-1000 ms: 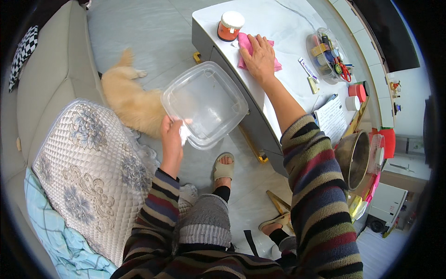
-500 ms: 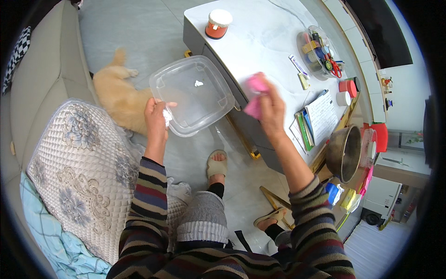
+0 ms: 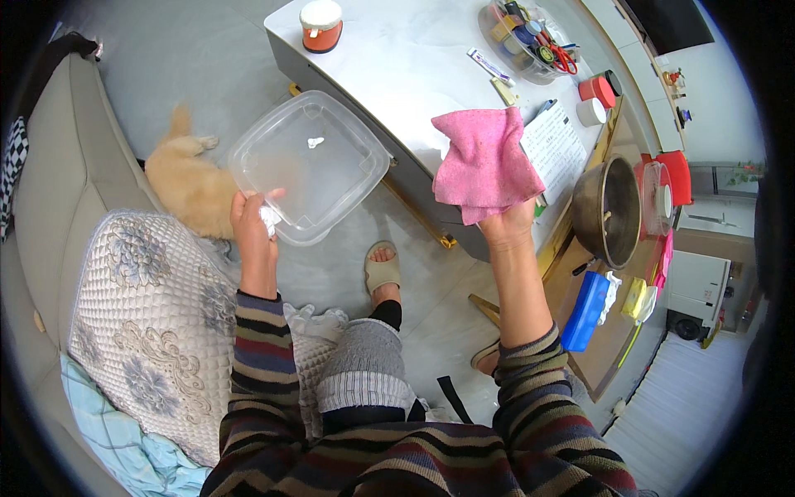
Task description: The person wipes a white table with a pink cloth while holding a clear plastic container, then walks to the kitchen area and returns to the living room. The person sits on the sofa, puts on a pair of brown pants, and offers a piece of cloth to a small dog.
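My left hand (image 3: pixel 255 232) grips the near-left rim of a clear plastic box (image 3: pixel 319 178), tilted over the floor beside the table's edge. A crumpled white tissue (image 3: pixel 269 219) is between that hand and the box. One small white scrap (image 3: pixel 315 142) lies in the box. A pink cloth (image 3: pixel 489 161) lies spread over my right hand (image 3: pixel 509 222), in front of the table. The cloth hides most of that hand's fingers, but the hand is holding it up.
The white table (image 3: pixel 389 66) bears an orange jar (image 3: pixel 320 37), a tub of small tools (image 3: pixel 505 50) and papers (image 3: pixel 556 149). At right are a metal pot (image 3: pixel 590 207) and a blue tissue pack (image 3: pixel 585 311). A dog (image 3: pixel 186 186) lies by the sofa (image 3: pixel 91 124).
The pink cloth was bunched in my right hand and now hangs spread out over it. My left hand and the box have shifted slightly left in view.
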`<state>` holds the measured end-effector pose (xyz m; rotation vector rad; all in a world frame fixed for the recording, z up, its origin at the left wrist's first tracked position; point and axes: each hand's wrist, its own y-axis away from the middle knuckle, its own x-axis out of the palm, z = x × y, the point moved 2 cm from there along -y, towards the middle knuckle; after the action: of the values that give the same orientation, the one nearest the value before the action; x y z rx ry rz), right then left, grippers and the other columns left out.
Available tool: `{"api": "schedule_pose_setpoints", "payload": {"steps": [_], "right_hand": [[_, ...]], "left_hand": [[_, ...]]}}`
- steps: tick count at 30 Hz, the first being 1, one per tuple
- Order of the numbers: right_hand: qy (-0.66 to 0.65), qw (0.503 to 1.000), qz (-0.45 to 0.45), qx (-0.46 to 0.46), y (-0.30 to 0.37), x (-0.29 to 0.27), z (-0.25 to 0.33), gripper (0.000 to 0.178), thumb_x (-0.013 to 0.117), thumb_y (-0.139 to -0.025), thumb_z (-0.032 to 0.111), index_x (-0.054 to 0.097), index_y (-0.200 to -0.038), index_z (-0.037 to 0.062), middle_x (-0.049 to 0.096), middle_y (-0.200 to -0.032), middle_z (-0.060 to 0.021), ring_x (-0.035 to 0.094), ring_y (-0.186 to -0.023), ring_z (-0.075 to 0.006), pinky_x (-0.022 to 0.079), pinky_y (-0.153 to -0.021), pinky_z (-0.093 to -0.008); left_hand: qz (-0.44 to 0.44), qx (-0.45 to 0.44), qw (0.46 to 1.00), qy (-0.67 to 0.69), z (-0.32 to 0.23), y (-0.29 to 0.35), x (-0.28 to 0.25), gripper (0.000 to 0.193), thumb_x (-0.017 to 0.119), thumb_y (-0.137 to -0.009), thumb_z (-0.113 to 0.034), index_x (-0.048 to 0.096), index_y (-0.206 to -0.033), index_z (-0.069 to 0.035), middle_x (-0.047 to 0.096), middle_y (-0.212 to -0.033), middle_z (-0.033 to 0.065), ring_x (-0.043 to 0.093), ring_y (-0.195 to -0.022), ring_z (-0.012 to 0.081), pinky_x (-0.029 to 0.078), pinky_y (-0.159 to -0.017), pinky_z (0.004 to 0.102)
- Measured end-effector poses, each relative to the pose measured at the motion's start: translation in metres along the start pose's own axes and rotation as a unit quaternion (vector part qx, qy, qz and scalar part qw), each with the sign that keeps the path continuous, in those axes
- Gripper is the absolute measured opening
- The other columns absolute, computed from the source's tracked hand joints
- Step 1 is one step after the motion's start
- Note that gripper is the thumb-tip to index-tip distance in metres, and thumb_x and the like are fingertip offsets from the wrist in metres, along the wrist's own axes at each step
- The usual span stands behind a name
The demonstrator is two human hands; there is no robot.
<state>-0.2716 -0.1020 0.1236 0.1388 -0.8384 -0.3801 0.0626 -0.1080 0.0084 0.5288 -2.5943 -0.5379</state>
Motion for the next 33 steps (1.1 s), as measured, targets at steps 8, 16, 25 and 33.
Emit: {"api": "schedule_pose_setpoints", "payload": {"steps": [8, 16, 25, 33], "right_hand": [[0.701, 0.676, 0.017, -0.226, -0.01, -0.028, -0.01, 0.049, 0.046, -0.101, 0.03, 0.045, -0.142, 0.0032, 0.047, -0.141, -0.0212, 0.044, -0.131, -0.0334, 0.031, -0.111, -0.0412], [0.851, 0.362, 0.135, -0.356, -0.132, 0.014, -0.067, 0.056, 0.048, -0.096, 0.044, 0.049, -0.142, 0.0129, 0.043, -0.147, -0.0207, 0.035, -0.138, -0.0397, 0.019, -0.115, -0.0521], [0.945, 0.093, 0.152, -0.275, -0.332, 0.049, -0.068, 0.055, 0.033, -0.102, 0.044, 0.033, -0.151, 0.0208, 0.03, -0.157, -0.0118, 0.025, -0.145, -0.0336, 0.017, -0.119, -0.046], [0.947, 0.206, 0.146, -0.2, -0.354, 0.101, -0.069, 0.045, 0.033, -0.101, 0.027, 0.037, -0.144, 0.0134, 0.049, -0.139, -0.0125, 0.046, -0.127, -0.0321, 0.036, -0.107, -0.0466]], "left_hand": [[0.041, -0.019, 0.999, -0.021, -0.016, 0.048, -0.006, 0.006, 0.047, -0.094, -0.011, 0.051, -0.091, -0.009, 0.071, -0.088, 0.0143, 0.052, -0.052, 0.0052, 0.038, -0.041, 0.0198], [0.01, -0.011, 0.999, 0.04, -0.007, 0.052, -0.007, 0.008, 0.046, -0.095, -0.009, 0.049, -0.087, -0.01, 0.071, -0.09, 0.014, 0.051, -0.053, 0.005, 0.039, -0.045, 0.0204], [0.003, -0.034, 0.997, 0.072, -0.003, 0.049, -0.018, 0.009, 0.046, -0.095, -0.003, 0.049, -0.088, -0.007, 0.07, -0.093, 0.0141, 0.057, -0.071, 0.009, 0.048, -0.065, 0.0246], [0.007, -0.026, 0.996, 0.088, -0.001, 0.051, -0.012, 0.009, 0.044, -0.095, -0.002, 0.048, -0.088, -0.006, 0.07, -0.093, 0.0137, 0.055, -0.073, 0.0076, 0.046, -0.068, 0.0241]]}}
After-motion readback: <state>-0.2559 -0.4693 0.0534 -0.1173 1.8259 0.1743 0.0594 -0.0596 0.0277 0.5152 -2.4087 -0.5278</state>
